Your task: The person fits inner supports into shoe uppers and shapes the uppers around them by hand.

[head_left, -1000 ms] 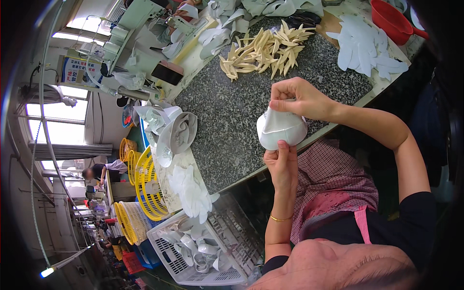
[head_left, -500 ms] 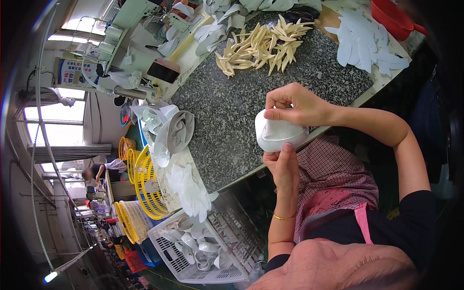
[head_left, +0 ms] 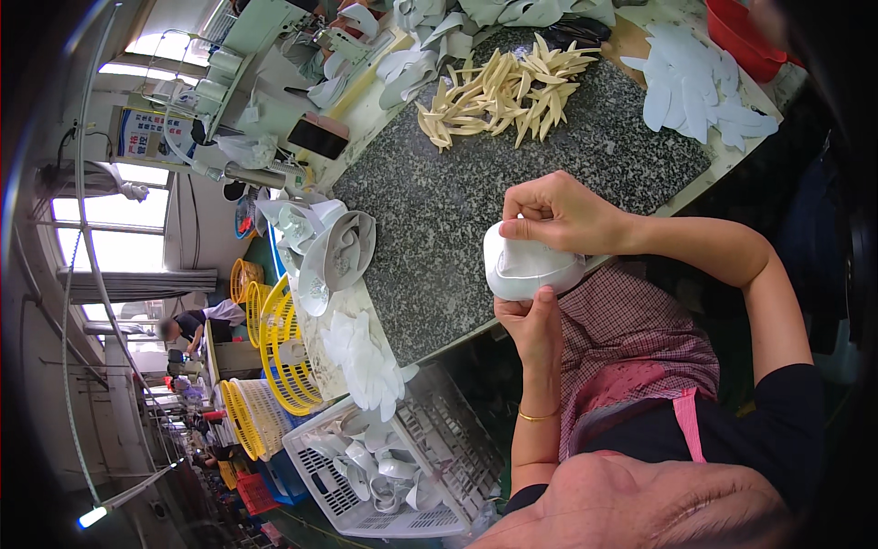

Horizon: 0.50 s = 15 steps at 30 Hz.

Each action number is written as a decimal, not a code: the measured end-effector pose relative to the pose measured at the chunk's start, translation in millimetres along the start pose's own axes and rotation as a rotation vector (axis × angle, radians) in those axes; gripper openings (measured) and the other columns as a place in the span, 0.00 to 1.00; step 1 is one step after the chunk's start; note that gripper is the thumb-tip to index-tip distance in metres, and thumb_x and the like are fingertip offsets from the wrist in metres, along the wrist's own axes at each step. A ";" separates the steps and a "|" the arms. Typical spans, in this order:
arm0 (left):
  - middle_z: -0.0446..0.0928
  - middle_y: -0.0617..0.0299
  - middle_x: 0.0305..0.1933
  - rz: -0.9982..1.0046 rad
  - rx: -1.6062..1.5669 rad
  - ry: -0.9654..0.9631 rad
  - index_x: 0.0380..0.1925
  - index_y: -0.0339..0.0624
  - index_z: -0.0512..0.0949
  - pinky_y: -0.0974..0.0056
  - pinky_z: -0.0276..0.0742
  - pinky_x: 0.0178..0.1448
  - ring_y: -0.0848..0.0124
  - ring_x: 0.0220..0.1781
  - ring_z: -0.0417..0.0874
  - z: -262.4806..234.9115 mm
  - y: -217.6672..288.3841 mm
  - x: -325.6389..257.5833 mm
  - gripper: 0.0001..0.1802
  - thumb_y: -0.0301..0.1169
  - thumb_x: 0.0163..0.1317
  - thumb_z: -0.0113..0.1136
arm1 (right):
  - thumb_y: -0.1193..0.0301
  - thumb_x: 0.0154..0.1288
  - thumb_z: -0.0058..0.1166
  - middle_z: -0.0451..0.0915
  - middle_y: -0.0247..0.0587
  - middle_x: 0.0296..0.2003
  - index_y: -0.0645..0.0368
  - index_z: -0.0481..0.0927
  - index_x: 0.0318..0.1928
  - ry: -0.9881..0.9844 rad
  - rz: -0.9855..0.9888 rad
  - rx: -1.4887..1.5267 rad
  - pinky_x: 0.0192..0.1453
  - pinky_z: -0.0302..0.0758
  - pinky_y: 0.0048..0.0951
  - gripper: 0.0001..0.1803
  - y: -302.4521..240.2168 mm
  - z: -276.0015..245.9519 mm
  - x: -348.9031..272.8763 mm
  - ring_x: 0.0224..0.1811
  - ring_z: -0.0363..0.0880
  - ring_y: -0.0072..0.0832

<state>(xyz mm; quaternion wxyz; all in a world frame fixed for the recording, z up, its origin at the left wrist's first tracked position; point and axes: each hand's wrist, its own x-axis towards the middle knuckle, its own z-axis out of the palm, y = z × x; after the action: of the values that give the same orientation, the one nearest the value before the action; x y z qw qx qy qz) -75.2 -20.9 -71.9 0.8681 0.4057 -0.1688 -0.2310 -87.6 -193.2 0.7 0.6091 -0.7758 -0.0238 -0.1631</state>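
Between my two hands, at the near edge of the dark stone slab [head_left: 430,220], is a white shoe upper [head_left: 535,274] with a rounded end and a stitched seam. My right hand [head_left: 560,215] pinches its far edge between thumb and bent fingers. From the near side, my left hand [head_left: 533,322] grips the lower rim, its thumb on the outside and its fingers partly hidden beneath. Beyond the hands, a loose pile of pale yellow crescent-shaped strips [head_left: 503,91] lies on the slab.
White cut pieces lie at the right [head_left: 700,91] and near left [head_left: 366,361]. Stacked white uppers [head_left: 334,252] stand at the slab's left edge. A phone [head_left: 317,137], red scoop [head_left: 745,41], white crate [head_left: 366,522], yellow baskets [head_left: 288,357] and sewing machine [head_left: 256,37] surround the work area.
The view has shifted slightly. Both hands keep hold of the white upper, which sits slightly lower and is tilted a little differently.
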 end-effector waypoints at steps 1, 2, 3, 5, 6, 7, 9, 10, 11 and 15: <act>0.74 0.50 0.61 -0.014 -0.012 0.000 0.61 0.31 0.66 0.50 0.72 0.69 0.60 0.62 0.77 0.0 0.8 -0.7 0.30 0.29 0.62 0.68 | 0.68 0.68 0.61 0.71 0.29 0.19 0.64 0.80 0.33 0.015 -0.015 -0.023 0.28 0.62 0.23 0.11 -1.9 0.4 -0.6 0.24 0.63 0.13; 0.74 0.50 0.61 -0.013 -0.011 -0.001 0.61 0.31 0.66 0.50 0.72 0.69 0.60 0.62 0.77 -1.0 0.4 -1.1 0.30 0.29 0.62 0.68 | 0.68 0.68 0.61 0.71 0.30 0.19 0.64 0.80 0.33 0.031 -0.029 -0.047 0.28 0.63 0.23 0.11 -3.6 0.8 -1.1 0.24 0.64 0.14; 0.73 0.50 0.62 -0.043 -0.046 -0.018 0.62 0.31 0.66 0.51 0.70 0.71 0.60 0.63 0.76 -3.0 -1.0 -1.5 0.31 0.29 0.63 0.68 | 0.68 0.68 0.61 0.71 0.30 0.19 0.64 0.80 0.33 0.031 -0.030 -0.048 0.28 0.63 0.23 0.11 -5.1 1.1 -1.7 0.24 0.64 0.14; 0.73 0.51 0.63 -0.068 -0.079 -0.035 0.62 0.31 0.65 0.51 0.68 0.72 0.60 0.64 0.76 -7.1 -3.0 -4.0 0.32 0.30 0.63 0.68 | 0.66 0.65 0.62 0.68 0.37 0.16 0.63 0.81 0.33 0.042 -0.048 -0.030 0.27 0.64 0.30 0.12 -9.8 3.5 -1.9 0.20 0.64 0.21; 0.72 0.51 0.64 -0.093 -0.123 -0.048 0.63 0.32 0.65 0.51 0.66 0.73 0.60 0.65 0.75 -9.6 -5.2 -6.1 0.32 0.31 0.63 0.68 | 0.66 0.65 0.62 0.68 0.37 0.16 0.63 0.81 0.33 0.041 -0.051 -0.030 0.27 0.64 0.30 0.12 -11.0 5.1 -1.9 0.20 0.64 0.21; 0.71 0.52 0.65 -0.121 -0.167 -0.062 0.64 0.33 0.65 0.52 0.65 0.75 0.61 0.66 0.74 -9.0 -6.2 -7.1 0.33 0.31 0.63 0.68 | 0.66 0.65 0.62 0.69 0.38 0.16 0.63 0.81 0.33 0.036 -0.075 -0.022 0.27 0.64 0.31 0.12 -10.8 5.9 -2.6 0.20 0.64 0.22; 0.75 0.54 0.61 -0.129 -0.234 -0.052 0.62 0.33 0.67 0.54 0.67 0.73 0.64 0.62 0.77 -5.5 -5.7 -10.2 0.30 0.27 0.62 0.68 | 0.66 0.65 0.62 0.70 0.39 0.16 0.64 0.81 0.33 0.030 -0.099 -0.015 0.27 0.65 0.31 0.11 -12.4 6.2 -3.7 0.20 0.64 0.23; 0.78 0.57 0.58 -0.137 -0.300 -0.043 0.59 0.33 0.70 0.56 0.69 0.70 0.66 0.59 0.79 -3.4 -5.0 -10.9 0.27 0.23 0.61 0.68 | 0.67 0.65 0.62 0.70 0.40 0.16 0.63 0.81 0.33 0.006 -0.098 -0.051 0.27 0.65 0.31 0.11 -15.3 4.5 -4.3 0.20 0.64 0.24; 0.78 0.57 0.58 -0.137 -0.300 -0.044 0.59 0.33 0.70 0.56 0.69 0.70 0.66 0.59 0.79 -4.7 -4.6 -11.7 0.27 0.23 0.61 0.68 | 0.67 0.65 0.61 0.71 0.41 0.16 0.63 0.81 0.33 -0.018 -0.098 -0.087 0.27 0.65 0.32 0.11 -17.1 3.6 -4.6 0.19 0.64 0.25; 0.81 0.59 0.53 -0.131 -0.259 -0.097 0.57 0.33 0.73 0.58 0.72 0.68 0.69 0.53 0.82 -9.5 -4.3 -14.6 0.25 0.22 0.60 0.68 | 0.67 0.65 0.62 0.70 0.41 0.16 0.63 0.81 0.33 -0.054 -0.091 -0.132 0.27 0.65 0.32 0.11 -14.7 -0.2 -4.8 0.19 0.64 0.26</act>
<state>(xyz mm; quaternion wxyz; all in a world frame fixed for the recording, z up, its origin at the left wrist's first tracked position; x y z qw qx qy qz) -84.0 -9.5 -82.6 0.8870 0.2890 -0.1524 -0.3262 -95.6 -188.8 13.2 0.5475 -0.8166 -0.0644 -0.1708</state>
